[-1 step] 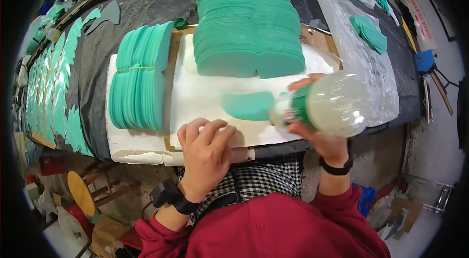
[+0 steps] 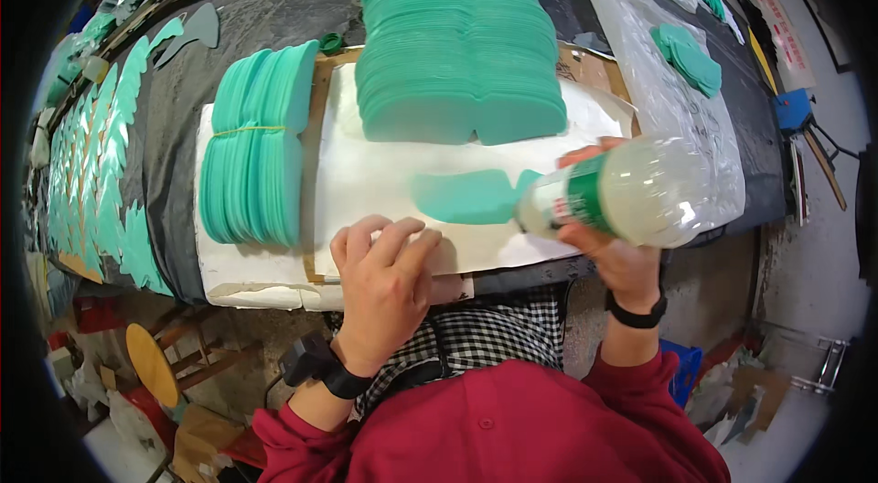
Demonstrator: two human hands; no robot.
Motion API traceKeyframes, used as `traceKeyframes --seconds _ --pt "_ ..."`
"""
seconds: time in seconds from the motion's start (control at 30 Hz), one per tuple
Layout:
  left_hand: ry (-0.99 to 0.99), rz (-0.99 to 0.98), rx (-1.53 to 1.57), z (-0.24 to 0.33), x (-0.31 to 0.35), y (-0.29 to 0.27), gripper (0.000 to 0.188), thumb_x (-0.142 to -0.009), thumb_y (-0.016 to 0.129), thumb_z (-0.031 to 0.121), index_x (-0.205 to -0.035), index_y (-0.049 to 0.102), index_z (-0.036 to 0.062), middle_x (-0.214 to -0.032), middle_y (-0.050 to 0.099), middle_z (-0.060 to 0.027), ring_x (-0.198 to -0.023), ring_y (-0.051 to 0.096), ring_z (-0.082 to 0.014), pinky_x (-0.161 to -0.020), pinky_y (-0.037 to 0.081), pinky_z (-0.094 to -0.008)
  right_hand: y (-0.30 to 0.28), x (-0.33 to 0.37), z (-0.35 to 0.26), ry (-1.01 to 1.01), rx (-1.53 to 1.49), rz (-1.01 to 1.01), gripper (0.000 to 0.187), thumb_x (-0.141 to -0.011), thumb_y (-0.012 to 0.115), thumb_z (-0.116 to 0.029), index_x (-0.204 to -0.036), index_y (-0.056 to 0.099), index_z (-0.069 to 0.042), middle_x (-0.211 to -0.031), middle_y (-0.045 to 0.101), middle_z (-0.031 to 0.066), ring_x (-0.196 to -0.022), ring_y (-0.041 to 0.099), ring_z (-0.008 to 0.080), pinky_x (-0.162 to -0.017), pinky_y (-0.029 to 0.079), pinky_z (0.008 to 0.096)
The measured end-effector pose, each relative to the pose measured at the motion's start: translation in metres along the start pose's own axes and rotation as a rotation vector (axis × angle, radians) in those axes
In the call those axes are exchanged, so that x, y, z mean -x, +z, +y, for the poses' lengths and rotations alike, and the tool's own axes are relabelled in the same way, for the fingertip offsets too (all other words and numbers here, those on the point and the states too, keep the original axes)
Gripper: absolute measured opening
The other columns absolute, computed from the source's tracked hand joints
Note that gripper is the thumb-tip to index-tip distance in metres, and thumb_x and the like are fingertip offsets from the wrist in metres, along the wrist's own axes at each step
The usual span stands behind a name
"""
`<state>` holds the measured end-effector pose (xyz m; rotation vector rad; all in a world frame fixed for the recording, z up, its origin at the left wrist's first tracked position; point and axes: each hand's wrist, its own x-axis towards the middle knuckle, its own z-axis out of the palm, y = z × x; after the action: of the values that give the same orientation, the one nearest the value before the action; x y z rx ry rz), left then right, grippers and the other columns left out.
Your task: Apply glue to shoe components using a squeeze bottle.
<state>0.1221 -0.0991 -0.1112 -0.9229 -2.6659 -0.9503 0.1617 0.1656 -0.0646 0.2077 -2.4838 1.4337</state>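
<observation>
Bottle [image 2: 611, 194] shifted slightly right; long axis crosswise, neck pointing left.

A translucent, pale bottle [image 2: 654, 190] with a green-and-white label is gripped in the right hand [image 2: 626, 271], tipped on its side, broad base to the right, narrower end leftward over a flat green piece [image 2: 464, 198]. That thin piece has rounded lobes and a notched upper edge, and lies on white sheeting [image 2: 366, 163], partly hidden by the bottle.

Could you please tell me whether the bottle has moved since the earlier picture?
Yes: the bottle has shifted right, judged against the large green stack.
</observation>
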Motion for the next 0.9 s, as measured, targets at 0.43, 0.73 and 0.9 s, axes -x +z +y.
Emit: traceKeyframes --seconds 0.43,0.73,0.9 --pt "-0.017 -0.086 -0.021 0.002 -0.006 0.008 0.041 -0.070 0.065 -0.004 -0.109 0.072 0.0099 -0.115 0.067 -0.0040 -0.108 0.055 -0.0327 -0.099 0.038 -0.0453 -0.026 0.016 0.005 0.183 -0.427 0.598 0.049 -0.077 0.084 0.006 -0.122 0.064 0.001 -0.114 0.070 0.0094 -0.104 0.067 0.0182 -0.093 0.054 0.0337" --pt "-0.040 -0.068 0.006 0.003 0.001 0.001 0.033 -0.074 0.068 -0.001 -0.105 0.073 0.0117 -0.113 0.069 0.0002 -0.108 0.056 -0.0328 -0.099 0.038 -0.0446 0.045 -0.034 -0.015 0.180 -0.477 0.298 0.055 -0.081 0.082 0.004 -0.130 0.056 0.000 -0.116 0.070 0.0086 -0.105 0.068 0.0157 -0.089 0.057 0.0305" --pt "-0.072 -0.054 0.056 0.005 0.014 -0.002 0.034 -0.070 0.069 -0.001 -0.102 0.073 0.0118 -0.110 0.070 0.0000 -0.106 0.057 -0.0322 -0.096 0.040 -0.0446 0.085 -0.063 -0.025 0.271 -0.577 0.147 0.075 -0.078 0.085 0.004 -0.140 0.043 -0.003 -0.127 0.064 0.0075 -0.111 0.064 0.0136 -0.092 0.055 0.0302"
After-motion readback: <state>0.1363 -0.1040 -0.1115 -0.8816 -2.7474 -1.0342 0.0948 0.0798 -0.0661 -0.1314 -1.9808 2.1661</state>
